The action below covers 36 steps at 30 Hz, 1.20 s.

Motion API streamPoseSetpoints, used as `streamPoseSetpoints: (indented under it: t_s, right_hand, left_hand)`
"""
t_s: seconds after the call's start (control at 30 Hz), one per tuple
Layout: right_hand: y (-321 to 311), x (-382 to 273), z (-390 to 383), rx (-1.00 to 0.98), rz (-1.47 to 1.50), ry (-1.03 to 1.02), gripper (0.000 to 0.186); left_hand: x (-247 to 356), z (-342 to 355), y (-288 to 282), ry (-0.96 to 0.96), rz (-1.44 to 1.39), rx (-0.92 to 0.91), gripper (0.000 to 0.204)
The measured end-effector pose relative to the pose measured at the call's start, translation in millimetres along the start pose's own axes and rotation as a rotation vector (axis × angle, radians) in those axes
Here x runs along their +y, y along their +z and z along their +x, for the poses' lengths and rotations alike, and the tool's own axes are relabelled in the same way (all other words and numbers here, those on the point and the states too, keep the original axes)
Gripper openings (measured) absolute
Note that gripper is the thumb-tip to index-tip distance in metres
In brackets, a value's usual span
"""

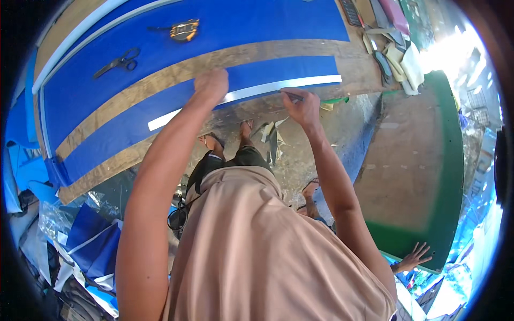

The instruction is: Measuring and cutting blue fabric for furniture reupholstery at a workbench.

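Observation:
A strip of blue sheet material (267, 73) lies along the near side of a wooden table (139, 80), with a long silver straightedge (257, 92) on it. My left hand (211, 86) is closed into a fist over the strip, beside the straightedge; its fingertips are hidden. My right hand (304, 109) pinches a slim dark pen-like tool (292, 96) near the straightedge's near edge. Beyond the strip, on a wider blue sheet (257, 29), lie black scissors (119, 63) and an orange-and-black tape measure (184, 30).
Scraps and tools (393, 59) are heaped at the table's far right. A green-edged board (412, 155) stands on the right, with another person's hand (413, 258) at its near corner. Blue material (93, 241) and plastic litter the lower left; offcuts (274, 142) lie on the floor.

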State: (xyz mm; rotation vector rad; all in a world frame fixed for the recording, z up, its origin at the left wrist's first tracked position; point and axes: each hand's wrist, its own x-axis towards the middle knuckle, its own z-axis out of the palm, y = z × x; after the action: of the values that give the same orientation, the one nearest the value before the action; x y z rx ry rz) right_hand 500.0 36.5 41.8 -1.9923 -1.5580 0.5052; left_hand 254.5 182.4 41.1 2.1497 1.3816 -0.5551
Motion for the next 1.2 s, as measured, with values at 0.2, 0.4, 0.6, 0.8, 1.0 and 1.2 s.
streamPoseSetpoints:
  t_s: [0.2,0.4,0.6,0.8,1.0,1.2]
  right_hand:
    - [-25.4,32.3,4.9,0.039,0.021,0.091,0.019]
    - [52.8,-34.3,-20.7,-0.118,0.221,-0.186,0.020]
    - [88.1,-65.7,-17.2,-0.181,0.251,-0.270,0.020]
    - [30.0,-9.1,-3.0,-0.155,0.149,-0.082,0.020]
    - [-55.2,85.2,22.0,0.009,0.053,0.064,0.021]
    - [-107.9,142.9,39.9,0.103,0.060,0.237,0.022]
  left_hand:
    - [6.7,0.2,-5.3,0.012,0.032,-0.020,0.017]
    - [-7.2,13.7,5.9,-0.012,0.065,-0.038,0.018]
    - [-11.8,17.6,22.6,-0.057,0.139,0.060,0.020]
    - [-15.1,20.7,22.6,-0.005,0.137,0.011,0.021]
    - [-17.2,20.4,21.5,-0.005,0.103,0.008,0.021]
    - [-6.3,11.3,7.8,-0.052,0.017,-0.031,0.020]
